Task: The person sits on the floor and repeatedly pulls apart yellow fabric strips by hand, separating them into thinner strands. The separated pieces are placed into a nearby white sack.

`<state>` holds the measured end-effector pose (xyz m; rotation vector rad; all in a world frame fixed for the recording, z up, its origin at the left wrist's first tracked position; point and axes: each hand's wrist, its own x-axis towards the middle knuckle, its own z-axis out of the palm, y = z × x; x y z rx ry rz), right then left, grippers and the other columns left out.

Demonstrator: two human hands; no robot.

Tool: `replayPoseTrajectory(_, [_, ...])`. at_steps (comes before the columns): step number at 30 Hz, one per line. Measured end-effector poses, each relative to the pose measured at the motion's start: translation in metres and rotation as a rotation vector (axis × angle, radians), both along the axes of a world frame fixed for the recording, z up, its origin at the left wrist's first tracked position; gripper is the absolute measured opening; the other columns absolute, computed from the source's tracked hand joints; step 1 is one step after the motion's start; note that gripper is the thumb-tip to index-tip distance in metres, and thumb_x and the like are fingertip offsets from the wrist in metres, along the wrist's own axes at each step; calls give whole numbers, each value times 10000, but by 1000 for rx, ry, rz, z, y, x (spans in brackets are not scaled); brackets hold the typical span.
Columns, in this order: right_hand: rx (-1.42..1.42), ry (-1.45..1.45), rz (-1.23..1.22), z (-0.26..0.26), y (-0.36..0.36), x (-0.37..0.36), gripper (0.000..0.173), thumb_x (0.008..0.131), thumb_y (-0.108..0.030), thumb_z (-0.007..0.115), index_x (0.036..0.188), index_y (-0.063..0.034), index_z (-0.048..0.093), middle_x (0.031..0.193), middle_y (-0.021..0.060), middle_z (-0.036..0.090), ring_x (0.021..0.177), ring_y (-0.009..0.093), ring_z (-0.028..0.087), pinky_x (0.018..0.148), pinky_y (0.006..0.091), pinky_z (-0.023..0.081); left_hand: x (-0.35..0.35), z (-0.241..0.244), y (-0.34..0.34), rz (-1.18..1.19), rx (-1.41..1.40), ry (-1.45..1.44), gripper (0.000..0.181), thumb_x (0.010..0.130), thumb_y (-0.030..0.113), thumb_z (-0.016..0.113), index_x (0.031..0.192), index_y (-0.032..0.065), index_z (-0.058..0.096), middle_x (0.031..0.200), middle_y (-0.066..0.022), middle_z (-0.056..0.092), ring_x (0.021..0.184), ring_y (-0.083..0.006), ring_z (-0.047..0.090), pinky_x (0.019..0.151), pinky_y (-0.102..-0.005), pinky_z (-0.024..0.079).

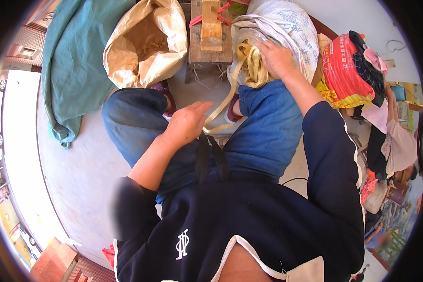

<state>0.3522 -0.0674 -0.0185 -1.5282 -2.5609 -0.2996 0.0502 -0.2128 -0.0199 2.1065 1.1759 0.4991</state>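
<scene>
A bundle of flat yellow strips [252,67] lies in the mouth of a white woven sack [285,30]. My right hand [277,59] rests at the bundle's right side, its fingertips near the top strips; whether it grips any is hidden. One strip [225,107] runs down from the bundle between my knees and bends back below. Beside that bend is my left hand [189,121], its fingers together and pointing right; its palm is hidden, so I cannot tell if it holds the strip's end.
Ahead stands a wooden bench [211,56] with a wood block tied on by red cord. An open brown paper sack [144,46] with small pieces inside and a green cloth [77,63] are at left. A red sack [349,70] and other people are at right.
</scene>
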Motion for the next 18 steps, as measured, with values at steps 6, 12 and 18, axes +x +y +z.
replayPoseTrajectory(6, [42,449,-42,4,-14,0,180,819,-115,554,987,-134,615,866,81,638,759,277,626,663,356,502,2,3,3,82,31,-46,289,818,45,569,1107,44,566,1049,-151,615,965,-346,580,797,-384,487])
replayPoseTrajectory(12, [13,714,122,28,-52,-33,187,796,-10,549,954,-94,603,853,102,626,724,287,611,651,328,494,9,0,22,191,-52,-239,340,823,52,605,1157,32,550,1099,-141,611,1008,-275,600,826,-345,483])
replayPoseTrajectory(18, [62,679,460,46,-107,-78,194,724,63,564,899,-6,608,811,117,610,674,249,611,591,307,509,61,0,49,104,-29,-483,402,767,75,634,1156,18,549,1154,-175,575,1078,-302,555,885,-358,451])
